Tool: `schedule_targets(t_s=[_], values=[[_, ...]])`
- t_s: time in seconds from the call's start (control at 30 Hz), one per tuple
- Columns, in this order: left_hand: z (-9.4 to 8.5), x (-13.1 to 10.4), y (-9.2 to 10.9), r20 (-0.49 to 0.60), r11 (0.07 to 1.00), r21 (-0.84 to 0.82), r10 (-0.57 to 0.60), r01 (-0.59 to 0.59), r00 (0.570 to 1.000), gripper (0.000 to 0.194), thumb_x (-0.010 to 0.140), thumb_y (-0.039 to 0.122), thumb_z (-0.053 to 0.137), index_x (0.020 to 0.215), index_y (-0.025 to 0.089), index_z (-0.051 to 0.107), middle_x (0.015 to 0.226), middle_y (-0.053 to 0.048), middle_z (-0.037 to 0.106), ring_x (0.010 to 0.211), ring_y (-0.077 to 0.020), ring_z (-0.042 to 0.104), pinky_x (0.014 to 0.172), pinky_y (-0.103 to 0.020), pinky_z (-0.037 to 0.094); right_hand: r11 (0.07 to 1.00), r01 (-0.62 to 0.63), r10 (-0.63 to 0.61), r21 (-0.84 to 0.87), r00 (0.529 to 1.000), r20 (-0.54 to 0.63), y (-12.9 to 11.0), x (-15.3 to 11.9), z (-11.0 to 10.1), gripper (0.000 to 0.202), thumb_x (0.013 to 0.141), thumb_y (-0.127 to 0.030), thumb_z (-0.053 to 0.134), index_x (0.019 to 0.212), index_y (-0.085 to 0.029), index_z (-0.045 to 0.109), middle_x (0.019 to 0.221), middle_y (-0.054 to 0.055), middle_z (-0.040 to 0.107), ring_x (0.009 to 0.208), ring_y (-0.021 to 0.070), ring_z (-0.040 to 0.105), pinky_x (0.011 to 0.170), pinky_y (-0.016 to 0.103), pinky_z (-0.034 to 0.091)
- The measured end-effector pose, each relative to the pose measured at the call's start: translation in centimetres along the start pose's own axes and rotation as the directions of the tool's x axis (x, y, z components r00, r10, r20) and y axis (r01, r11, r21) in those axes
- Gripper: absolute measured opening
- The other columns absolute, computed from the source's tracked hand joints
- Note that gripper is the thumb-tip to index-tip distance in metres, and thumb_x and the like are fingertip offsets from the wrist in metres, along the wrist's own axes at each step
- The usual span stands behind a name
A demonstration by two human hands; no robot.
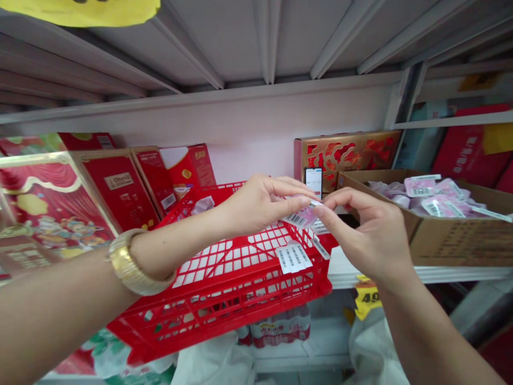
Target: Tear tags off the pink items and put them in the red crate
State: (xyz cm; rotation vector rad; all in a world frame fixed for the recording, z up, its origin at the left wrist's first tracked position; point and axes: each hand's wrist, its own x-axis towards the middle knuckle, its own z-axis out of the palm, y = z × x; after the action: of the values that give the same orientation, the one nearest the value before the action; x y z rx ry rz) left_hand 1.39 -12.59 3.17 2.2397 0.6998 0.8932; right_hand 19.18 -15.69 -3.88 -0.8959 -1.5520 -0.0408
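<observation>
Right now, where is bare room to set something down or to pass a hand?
The basket looks bare between the left hand and the barcode sheet. A narrow shelf strip shows between basket and right hand. A hand could probably pass before the wall, between red boxes and gold box. Crowded: the carton, heaped with packs, and around the held pink pack.

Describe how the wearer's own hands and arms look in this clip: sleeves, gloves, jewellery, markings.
The left hand is ungloved, with a broad, segmented gold-and-cream bracelet around its wrist. The right hand is also ungloved, with no bracelet or watch visible. No sleeves show on either side.
</observation>
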Motion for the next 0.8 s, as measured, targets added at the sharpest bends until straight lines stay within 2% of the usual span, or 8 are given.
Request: schedule_targets(t_s=[0.2,0.33,0.43,0.57,0.63,0.73,0.8], values=[[2.2,3.6,2.6,0.098,1.0,-0.01,0.0,0.001,0.995,0.011,0.075,0.021,0.072,0.084,0.02,0.078,0.085,-0.003,0.073,0.091,-0.0186,0.066,0.077,-0.026,0.051,0.999,0.028,-0.031,-0.033,0.992,-0.122,1.4,0.0,-3.8,0.017,0.082,-0.035,0.066,0.073,-0.021,0.064,0.074,0.002,0.068,0.068,0.0159,0.062,0.065,0.028,0.05],[4.9,6.8,2.8,0.142,0.999,0.012,0.028,-0.03,0.989,0.019,0.077,0.023,0.07,0.094,0.019,0.077,0.076,-0.002,0.071,0.075,-0.014,0.063,0.065,-0.022,0.049,0.981,0.036,-0.08,-0.192,0.97,-0.23,3.2,-0.3,-7.0,0.015,0.082,-0.033,0.067,0.072,-0.022,0.064,0.073,0.001,0.067,0.068,0.0157,0.061,0.065,0.027,0.049],[7.5,9.7,2.6,0.173,1.0,0.01,0.019,-0.021,0.985,0.026,0.079,0.027,0.067,0.104,0.019,0.074,0.076,-0.002,0.07,0.069,-0.0119,0.061,0.063,-0.023,0.05,0.963,0.019,-0.097,-0.269,0.955,-0.281,5.2,0.0,-9.6,0.013,0.081,-0.032,0.068,0.073,-0.023,0.065,0.075,0.002,0.068,0.068,0.016,0.062,0.066,0.028,0.049],[10.9,14.7,2.6,0.213,0.998,-0.068,0.027,-0.013,0.977,0.036,0.081,0.025,0.065,0.117,0.018,0.069,0.083,-0.005,0.07,0.075,-0.0136,0.063,0.072,-0.028,0.053,0.946,-0.109,-0.014,-0.306,0.927,-0.375,8.8,1.5,-14.1,0.015,0.078,-0.038,0.071,0.076,-0.023,0.067,0.075,0.004,0.069,0.063,0.015,0.062,0.059,0.027,0.046],[12.2,17.3,2.8,0.205,0.995,-0.099,0.046,-0.026,0.978,0.042,0.081,0.021,0.064,0.123,0.017,0.064,0.089,-0.006,0.07,0.081,-0.0147,0.064,0.076,-0.03,0.052,0.927,-0.211,0.058,-0.309,0.897,-0.439,10.8,2.6,-16.7,0.023,0.075,-0.044,0.072,0.077,-0.022,0.068,0.074,0.006,0.07,0.061,0.0153,0.062,0.056,0.028,0.044],[12.8,20.1,2.8,0.158,0.993,-0.104,0.069,-0.052,0.985,0.046,0.082,0.018,0.061,0.128,0.013,0.06,0.096,-0.009,0.068,0.086,-0.0157,0.063,0.079,-0.03,0.051,0.838,-0.404,0.176,-0.366,0.837,-0.518,13.8,4.1,-20.0,0.037,0.07,-0.054,0.07,0.081,-0.019,0.071,0.076,0.008,0.071,0.064,0.0161,0.063,0.058,0.031,0.042],[12.2,20.8,2.6,0.127,0.995,-0.094,0.057,-0.046,0.99,0.046,0.083,0.017,0.059,0.129,0.013,0.059,0.101,-0.01,0.067,0.088,-0.0163,0.063,0.079,-0.03,0.051,0.734,-0.53,0.285,-0.425,0.808,-0.515,15.5,4.9,-21.2,0.039,0.068,-0.053,0.071,0.08,-0.016,0.073,0.072,0.008,0.071,0.065,0.0165,0.063,0.061,0.033,0.04]])
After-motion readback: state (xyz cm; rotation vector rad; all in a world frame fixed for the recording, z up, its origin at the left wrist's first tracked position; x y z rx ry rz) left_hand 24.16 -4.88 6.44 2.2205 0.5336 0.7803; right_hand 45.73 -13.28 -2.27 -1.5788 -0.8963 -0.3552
